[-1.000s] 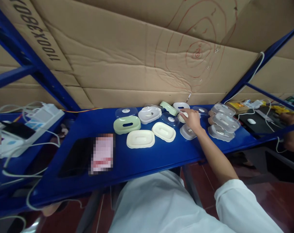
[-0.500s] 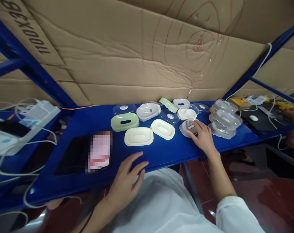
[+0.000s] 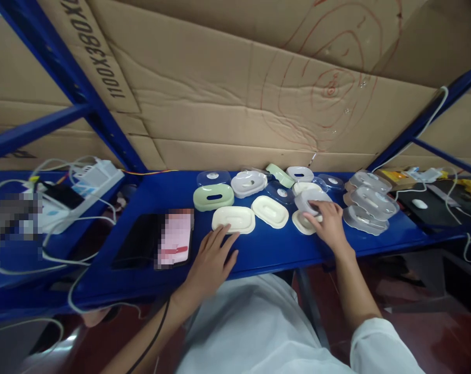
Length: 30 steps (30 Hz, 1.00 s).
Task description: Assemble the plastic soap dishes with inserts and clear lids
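My left hand (image 3: 211, 261) lies flat on the blue shelf (image 3: 258, 249) with its fingers stretched out, the fingertips at the front edge of a cream oval soap-dish tray (image 3: 233, 219). My right hand (image 3: 329, 224) has its fingers closed on a grey oval soap-box part (image 3: 311, 199), held tilted just above a cream oval base (image 3: 301, 223). A second cream tray (image 3: 270, 211) lies between the two hands. Behind them sit a green soap box (image 3: 214, 197) and a grey soap box (image 3: 249, 183).
Several clear lids and more box parts lie along the back of the shelf. A stack of clear-lidded boxes (image 3: 371, 201) stands at the right. A dark phone (image 3: 142, 248) lies at the left front. A power strip (image 3: 97, 177) with cables sits further left. A cardboard wall (image 3: 235, 104) rises behind.
My left hand has slid forward across the shelf to the cream tray. My right hand now holds the grey part raised, with a cream base under it.
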Each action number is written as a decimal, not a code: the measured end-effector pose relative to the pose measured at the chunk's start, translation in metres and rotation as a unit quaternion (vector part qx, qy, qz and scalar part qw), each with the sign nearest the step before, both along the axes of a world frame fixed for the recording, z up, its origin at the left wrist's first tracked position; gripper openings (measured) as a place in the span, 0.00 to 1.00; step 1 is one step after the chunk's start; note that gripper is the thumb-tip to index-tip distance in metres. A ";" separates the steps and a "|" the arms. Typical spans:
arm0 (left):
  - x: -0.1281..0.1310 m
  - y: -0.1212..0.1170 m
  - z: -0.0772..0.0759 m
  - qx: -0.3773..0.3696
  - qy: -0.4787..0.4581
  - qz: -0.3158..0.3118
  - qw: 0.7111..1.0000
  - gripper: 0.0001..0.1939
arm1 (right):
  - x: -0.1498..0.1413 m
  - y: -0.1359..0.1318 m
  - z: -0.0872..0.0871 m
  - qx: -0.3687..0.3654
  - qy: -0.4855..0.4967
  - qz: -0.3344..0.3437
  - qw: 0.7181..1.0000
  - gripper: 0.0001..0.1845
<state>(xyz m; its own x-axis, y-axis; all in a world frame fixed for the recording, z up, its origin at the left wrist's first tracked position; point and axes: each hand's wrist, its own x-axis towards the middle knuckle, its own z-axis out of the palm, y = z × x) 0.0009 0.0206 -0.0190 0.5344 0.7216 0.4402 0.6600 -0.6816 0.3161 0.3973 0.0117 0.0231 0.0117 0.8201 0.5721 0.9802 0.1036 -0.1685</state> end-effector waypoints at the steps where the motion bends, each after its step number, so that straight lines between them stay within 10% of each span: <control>1: 0.000 0.000 -0.002 0.000 -0.003 -0.002 1.000 0.22 | -0.012 0.009 0.008 0.009 -0.008 0.014 1.000 0.27; 7: -0.003 0.000 -0.003 0.013 -0.005 -0.030 0.999 0.20 | -0.102 0.107 0.057 -0.062 -0.101 0.165 0.979 0.26; 12: -0.004 -0.001 0.000 0.019 0.018 -0.030 0.999 0.18 | -0.152 0.183 0.063 -0.115 -0.133 0.094 0.980 0.33; 18: -0.004 -0.001 -0.001 0.023 0.017 -0.033 0.999 0.18 | -0.157 0.189 0.059 -0.113 -0.122 0.060 0.984 0.31; 22: -0.004 -0.001 -0.001 0.023 0.016 -0.034 0.999 0.18 | -0.091 0.121 0.064 -0.012 -0.085 0.038 0.996 0.28; 26: -0.003 -0.001 -0.001 0.025 0.022 -0.032 0.999 0.18 | 0.038 0.033 0.065 0.064 -0.057 -0.153 0.985 0.29; 30: -0.003 -0.001 0.001 0.008 0.023 -0.029 0.999 0.17 | 0.169 -0.008 0.056 -0.037 -0.036 -0.327 0.944 0.47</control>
